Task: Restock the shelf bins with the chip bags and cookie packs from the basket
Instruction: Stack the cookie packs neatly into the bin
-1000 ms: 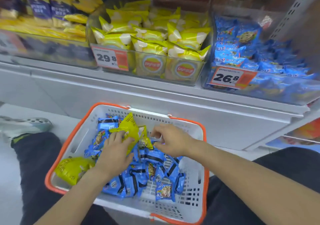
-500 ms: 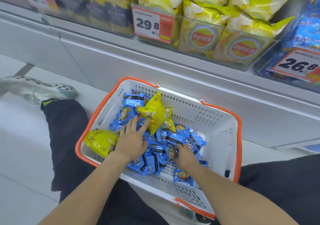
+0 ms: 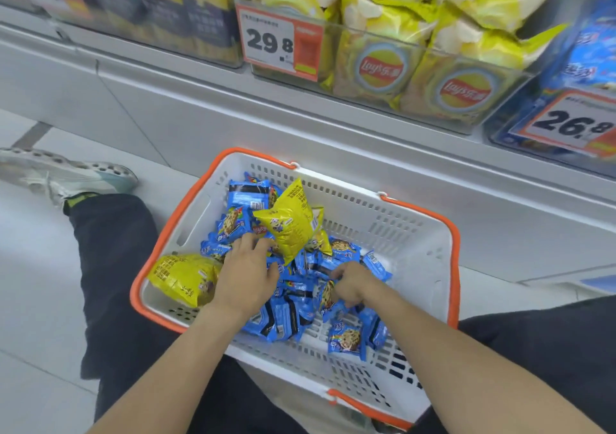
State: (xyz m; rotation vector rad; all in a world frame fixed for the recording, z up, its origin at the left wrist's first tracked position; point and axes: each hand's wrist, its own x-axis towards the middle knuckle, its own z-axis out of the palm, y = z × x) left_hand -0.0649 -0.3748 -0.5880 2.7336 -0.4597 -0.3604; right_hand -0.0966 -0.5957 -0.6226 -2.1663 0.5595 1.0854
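A white basket with an orange rim (image 3: 420, 233) sits on the floor between my legs. A heap of blue cookie packs (image 3: 293, 313) fills it. One yellow chip bag (image 3: 290, 223) stands upright on the heap and another yellow chip bag (image 3: 184, 278) lies at the basket's left end. My left hand (image 3: 247, 275) rests on the cookie packs, its fingertips by the lower edge of the upright chip bag. My right hand (image 3: 352, 284) digs into the heap with its fingers curled round cookie packs. Above, the clear chip bin (image 3: 363, 38) holds yellow bags and the cookie bin (image 3: 590, 66) holds blue packs.
A grey shelf front (image 3: 233, 106) rises just behind the basket. Price tags reading 29.8 (image 3: 279, 41) and 26.8 (image 3: 571, 123) hang on the bins. A third bin of dark and yellow packs (image 3: 160, 16) stands at the upper left. My shoe (image 3: 66, 175) lies on the floor, left.
My right hand dropped from beside the upright chip bag down into the cookie packs and its fingers curled in. My left hand slid off the chip bag onto the heap. The view tilted downward.
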